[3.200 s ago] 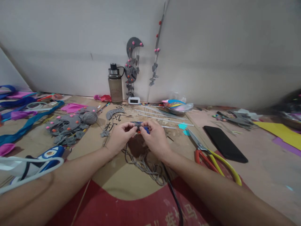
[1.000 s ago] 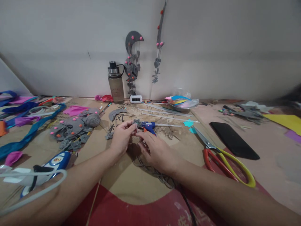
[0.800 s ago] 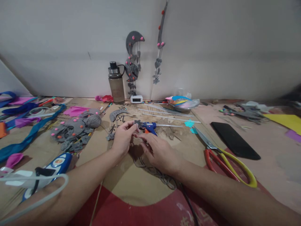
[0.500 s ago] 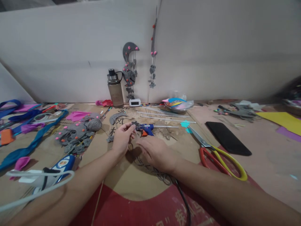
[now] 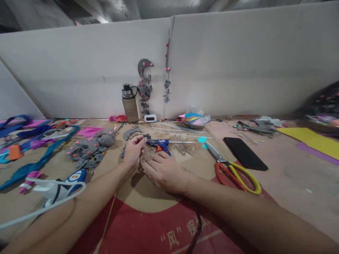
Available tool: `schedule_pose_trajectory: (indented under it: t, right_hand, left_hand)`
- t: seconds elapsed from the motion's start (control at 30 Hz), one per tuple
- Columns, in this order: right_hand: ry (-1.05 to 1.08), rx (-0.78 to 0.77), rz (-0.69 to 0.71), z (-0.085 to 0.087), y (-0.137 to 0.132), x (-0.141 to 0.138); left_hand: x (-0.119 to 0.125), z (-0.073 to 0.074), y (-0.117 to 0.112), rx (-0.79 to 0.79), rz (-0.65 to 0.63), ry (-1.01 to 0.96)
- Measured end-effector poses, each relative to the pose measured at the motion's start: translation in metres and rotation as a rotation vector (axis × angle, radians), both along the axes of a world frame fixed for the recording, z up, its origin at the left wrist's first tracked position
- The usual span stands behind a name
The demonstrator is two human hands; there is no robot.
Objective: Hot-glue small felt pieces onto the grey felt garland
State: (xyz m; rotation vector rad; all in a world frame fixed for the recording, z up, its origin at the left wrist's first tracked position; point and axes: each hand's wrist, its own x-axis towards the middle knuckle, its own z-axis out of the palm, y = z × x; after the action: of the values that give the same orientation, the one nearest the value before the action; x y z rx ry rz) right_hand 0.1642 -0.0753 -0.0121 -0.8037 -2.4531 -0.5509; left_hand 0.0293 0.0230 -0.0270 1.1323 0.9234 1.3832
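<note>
My left hand (image 5: 133, 152) is closed in a pinch, thumb against forefinger, on a thin strand of grey yarn (image 5: 143, 152). Close by on the right, my right hand (image 5: 165, 172) has its fingers curled around the lower part of this yarn; the fingertips are partly hidden. Just beyond both hands lies a blue glue gun (image 5: 163, 145) with an orange trigger, on its side. A grey felt crescent (image 5: 132, 133) rests behind my left hand.
Scissors (image 5: 222, 159) with red and yellow handles lie right, beside a black phone (image 5: 245, 153). Grey felt pieces with pompoms (image 5: 88, 148) are piled left. A bottle (image 5: 130, 107) and a small digital clock (image 5: 150, 118) stand by the wall. A black cable (image 5: 197, 225) runs toward me.
My view has tilted up and shifted slightly right. My right hand has moved in closer to the left and covers loops of grey yarn that showed beneath it before.
</note>
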Motion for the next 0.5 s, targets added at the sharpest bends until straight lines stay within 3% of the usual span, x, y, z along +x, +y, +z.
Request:
schedule_pose_trajectory:
  t: [0.17, 0.23, 0.33, 0.4, 0.5]
  right_hand:
    - [0.116, -0.081, 0.053, 0.007, -0.001, -0.001]
    - [0.300, -0.170, -0.082, 0.010, 0.004, 0.003]
    - [0.489, -0.303, -0.424, 0.010, 0.018, 0.013]
    - [0.476, -0.381, -0.617, 0.005, 0.028, 0.018]
    - [0.388, -0.521, -0.747, -0.005, 0.040, 0.023]
  left_hand:
    - [-0.004, -0.002, 0.009, -0.031, 0.002, -0.020]
    - [-0.005, -0.003, 0.011, -0.043, 0.017, -0.031]
    - [-0.005, -0.003, 0.011, -0.030, 0.014, -0.036]
    - [-0.005, -0.003, 0.011, -0.029, 0.004, -0.035]
    - [-0.004, -0.003, 0.010, -0.019, 0.012, -0.049]
